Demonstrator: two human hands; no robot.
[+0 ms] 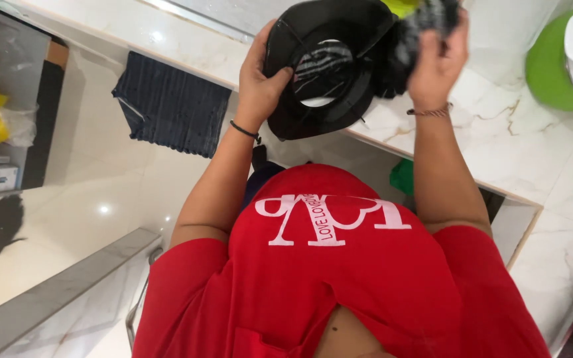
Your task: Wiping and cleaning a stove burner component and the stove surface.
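Single view only, head-worn camera, no second view to compare. Looks steeply down along wearer's own body: red shirt [339, 278] fills lower centre, very near lens. Both forearms run up frame, away from camera, to black round container [323, 69] near top edge, close range. White marble desk [518, 146] crosses top and right. Glossy floor [94, 199] lies farther below at left.

I have both arms raised forward, elbows bent. My left hand [260, 79] clamps the left rim of the black bowl [326, 73], thumb inside; my right hand [436, 63] is curled closed at its right edge.
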